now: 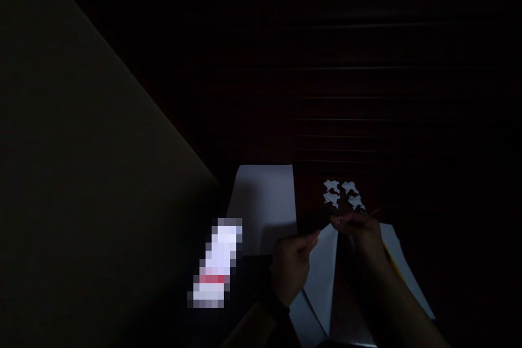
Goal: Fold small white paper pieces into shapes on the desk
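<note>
A white sheet of paper (323, 277), folded to a narrow point at its top, is held up between my hands. My left hand (290, 266), with a dark band at the wrist, is closed on the sheet's left edge. At the top tip, the thumb and fingers of my right hand (361, 228) pinch the paper. Just beyond that hand lie several small folded white paper pieces (331, 199), set out in two columns. Dim light hides the finer folds.
At the back left lies a large white sheet (267, 196). A bright pixelated screen (216, 263) glows left of my left hand. More white paper (393, 242), with a yellow strip (392, 260) along it, lies beneath my right forearm. A wall (101, 174) rises at left.
</note>
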### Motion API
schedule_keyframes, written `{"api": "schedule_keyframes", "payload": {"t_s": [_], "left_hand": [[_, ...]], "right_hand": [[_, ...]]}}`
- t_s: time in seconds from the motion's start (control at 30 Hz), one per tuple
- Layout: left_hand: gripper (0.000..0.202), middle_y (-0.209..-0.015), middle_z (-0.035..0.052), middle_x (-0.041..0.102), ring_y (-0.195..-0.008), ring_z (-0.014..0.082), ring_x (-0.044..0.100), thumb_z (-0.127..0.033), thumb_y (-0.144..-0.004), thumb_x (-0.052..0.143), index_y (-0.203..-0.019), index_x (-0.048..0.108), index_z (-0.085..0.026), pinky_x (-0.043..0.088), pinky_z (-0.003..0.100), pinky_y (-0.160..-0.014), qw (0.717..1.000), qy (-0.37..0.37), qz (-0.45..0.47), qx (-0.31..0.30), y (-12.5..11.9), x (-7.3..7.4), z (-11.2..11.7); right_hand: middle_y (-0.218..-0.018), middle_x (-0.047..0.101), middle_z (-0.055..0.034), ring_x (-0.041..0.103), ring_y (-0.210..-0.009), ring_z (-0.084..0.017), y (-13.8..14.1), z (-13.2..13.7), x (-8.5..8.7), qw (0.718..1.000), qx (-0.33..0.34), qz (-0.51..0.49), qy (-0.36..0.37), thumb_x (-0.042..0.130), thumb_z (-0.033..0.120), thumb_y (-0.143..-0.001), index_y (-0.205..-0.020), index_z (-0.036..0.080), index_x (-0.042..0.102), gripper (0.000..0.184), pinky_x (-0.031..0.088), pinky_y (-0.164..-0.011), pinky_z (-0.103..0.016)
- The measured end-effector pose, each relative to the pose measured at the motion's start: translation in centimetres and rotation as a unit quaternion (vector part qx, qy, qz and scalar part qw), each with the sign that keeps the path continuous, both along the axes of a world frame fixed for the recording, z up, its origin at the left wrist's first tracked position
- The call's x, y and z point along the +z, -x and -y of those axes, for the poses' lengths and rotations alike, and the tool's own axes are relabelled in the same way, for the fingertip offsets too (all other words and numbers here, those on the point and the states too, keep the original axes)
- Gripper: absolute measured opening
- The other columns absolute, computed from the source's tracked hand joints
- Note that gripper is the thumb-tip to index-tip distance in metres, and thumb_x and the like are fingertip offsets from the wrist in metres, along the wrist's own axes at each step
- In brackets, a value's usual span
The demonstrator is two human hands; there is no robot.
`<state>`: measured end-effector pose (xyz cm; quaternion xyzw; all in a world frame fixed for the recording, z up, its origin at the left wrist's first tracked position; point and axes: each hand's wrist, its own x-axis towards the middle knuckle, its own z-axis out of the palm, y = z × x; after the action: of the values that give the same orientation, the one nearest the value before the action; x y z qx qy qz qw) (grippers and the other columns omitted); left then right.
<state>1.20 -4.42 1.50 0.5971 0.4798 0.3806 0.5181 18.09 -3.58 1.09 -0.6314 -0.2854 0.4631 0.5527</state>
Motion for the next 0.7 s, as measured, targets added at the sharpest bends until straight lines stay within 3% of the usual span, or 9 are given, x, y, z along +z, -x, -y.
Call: {"api": "schedule_keyframes", "payload": {"t_s": [0.3, 0.5, 0.6, 0.7], "left_hand": [[0.025, -0.104, 0.0018, 0.068, -0.094, 0.0198, 0.064, -0.03, -0.083, 0.054, -0.103, 0.067, -0.024, 0.05, 0.03, -0.085, 0.999, 0.029, 0.027, -0.016, 0.06, 0.01, 0.08], [0.026, -0.101, 0.0033, 0.069, -0.092, 0.0215, 0.065, -0.032, -0.082, 0.054, -0.101, 0.068, -0.022, 0.052, 0.031, -0.082, 0.999, 0.041, 0.026, 0.001, 0.14, 0.13, 0.07], [0.027, -0.101, 0.0042, 0.069, -0.089, 0.0219, 0.066, -0.032, -0.083, 0.053, -0.102, 0.068, -0.021, 0.052, 0.031, -0.08, 0.999, 0.043, 0.023, 0.005, 0.25, 0.32, 0.04], [0.027, -0.1, 0.0041, 0.069, -0.088, 0.0213, 0.066, -0.032, -0.083, 0.053, -0.102, 0.068, -0.021, 0.053, 0.03, -0.079, 0.999, 0.045, 0.026, 0.003, 0.22, 0.38, 0.03]], "right_hand": [[-0.054, 0.063, 0.0017, 0.055, -0.052, -0.014, -0.16, -0.14, 0.33, 0.999, 0.012, -0.039, -0.022, 0.077, 0.028, -0.06, -0.057, 0.018, 0.065, 0.016, 0.042, -0.054, -0.027], [-0.066, 0.068, -0.0028, 0.06, -0.062, -0.02, -0.35, -0.23, 0.35, 0.999, 0.015, 0.038, -0.022, 0.075, 0.035, -0.062, -0.069, 0.018, 0.069, 0.02, 0.045, -0.06, -0.03], [-0.063, 0.067, -0.0027, 0.059, -0.059, -0.02, -0.27, -0.1, 0.35, 0.997, 0.041, 0.063, -0.021, 0.074, 0.037, -0.064, -0.066, 0.018, 0.069, 0.02, 0.044, -0.058, -0.03], [-0.059, 0.065, -0.0009, 0.057, -0.055, -0.018, -0.07, 0.07, 0.28, 0.998, 0.011, 0.053, -0.015, 0.076, 0.036, -0.061, -0.062, 0.018, 0.068, 0.02, 0.043, -0.055, -0.029]]}}
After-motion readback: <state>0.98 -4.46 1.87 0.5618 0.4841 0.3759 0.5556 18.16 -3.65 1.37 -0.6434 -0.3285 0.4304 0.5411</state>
